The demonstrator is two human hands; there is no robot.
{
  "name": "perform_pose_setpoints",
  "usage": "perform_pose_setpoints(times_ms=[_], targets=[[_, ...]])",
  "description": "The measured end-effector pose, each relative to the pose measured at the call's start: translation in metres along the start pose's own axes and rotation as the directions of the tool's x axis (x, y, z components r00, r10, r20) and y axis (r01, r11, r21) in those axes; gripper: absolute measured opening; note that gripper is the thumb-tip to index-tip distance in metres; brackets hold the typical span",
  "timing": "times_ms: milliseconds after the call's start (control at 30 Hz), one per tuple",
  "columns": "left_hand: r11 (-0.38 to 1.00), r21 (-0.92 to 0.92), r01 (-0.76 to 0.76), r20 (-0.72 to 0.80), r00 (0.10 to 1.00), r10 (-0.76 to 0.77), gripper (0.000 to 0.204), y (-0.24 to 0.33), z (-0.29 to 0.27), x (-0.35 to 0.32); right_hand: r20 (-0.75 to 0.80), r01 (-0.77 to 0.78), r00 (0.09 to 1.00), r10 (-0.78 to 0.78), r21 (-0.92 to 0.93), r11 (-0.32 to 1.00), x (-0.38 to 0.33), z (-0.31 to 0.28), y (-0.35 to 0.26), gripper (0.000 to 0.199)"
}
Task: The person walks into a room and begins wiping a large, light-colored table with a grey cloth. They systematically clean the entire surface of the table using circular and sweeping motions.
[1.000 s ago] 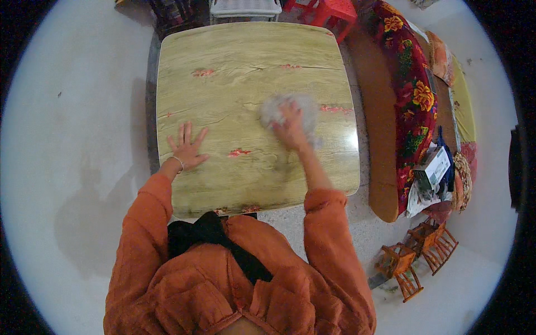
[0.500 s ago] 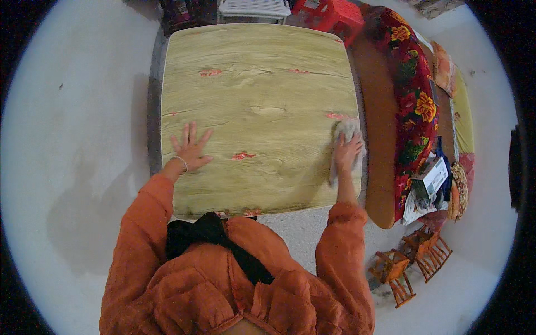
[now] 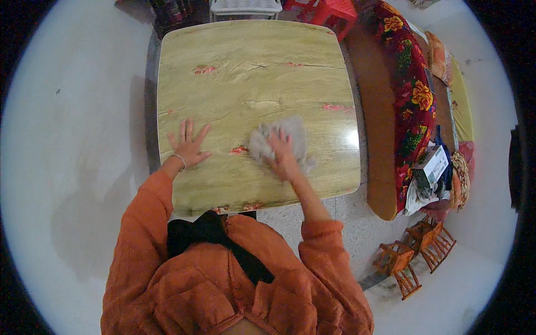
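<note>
A square table with rounded corners and a pale yellow-green, wood-grain top bearing small red patterns stands in front of me. My left hand lies on its near left part with the fingers spread, holding nothing; a bracelet circles the wrist. Under my right hand is a crumpled light grey cloth, pressed against the tabletop right of the middle. The fingers rest over the cloth and hold it, slightly smeared by motion. Parts of the cloth beneath the palm are hidden.
To the right runs a brown bench partly covered by a red floral blanket. A box sits at its near end, close to small wooden chairs. Beyond the table stand a white slatted seat and red plastic stools.
My right hand has swept the cloth leftward from the table's right edge toward the middle, and the cloth looks more spread out. The left hand stays on the tabletop.
</note>
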State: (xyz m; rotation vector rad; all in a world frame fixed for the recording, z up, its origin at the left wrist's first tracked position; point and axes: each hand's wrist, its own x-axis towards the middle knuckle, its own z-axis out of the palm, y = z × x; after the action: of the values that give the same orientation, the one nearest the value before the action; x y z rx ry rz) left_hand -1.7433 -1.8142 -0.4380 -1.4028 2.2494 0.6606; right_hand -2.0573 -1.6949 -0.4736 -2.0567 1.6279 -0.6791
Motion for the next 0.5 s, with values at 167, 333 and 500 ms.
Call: perform_pose_setpoints(times_ms=[167, 333, 500], targets=[[1.000, -0.018, 0.006, -0.062, 0.998, -0.007, 0.095, -0.005, 0.010, 0.001, -0.093, -0.275, 0.958, 0.271, -0.026, 0.961, -0.070, -0.012, -0.007, 0.066], [1.000, -0.023, -0.002, 0.004, 1.000, 0.003, 0.089, -0.006, 0.007, -0.003, -0.471, -0.551, 0.760, 0.448, -0.101, 0.828, 0.006, -0.054, 0.074, 0.060], [1.000, -0.007, -0.007, 0.003, 1.000, 0.007, 0.089, 0.001, -0.002, -0.003, -0.388, -0.356, 0.878, 0.281, -0.135, 0.925, 0.085, -0.021, 0.052, 0.053]])
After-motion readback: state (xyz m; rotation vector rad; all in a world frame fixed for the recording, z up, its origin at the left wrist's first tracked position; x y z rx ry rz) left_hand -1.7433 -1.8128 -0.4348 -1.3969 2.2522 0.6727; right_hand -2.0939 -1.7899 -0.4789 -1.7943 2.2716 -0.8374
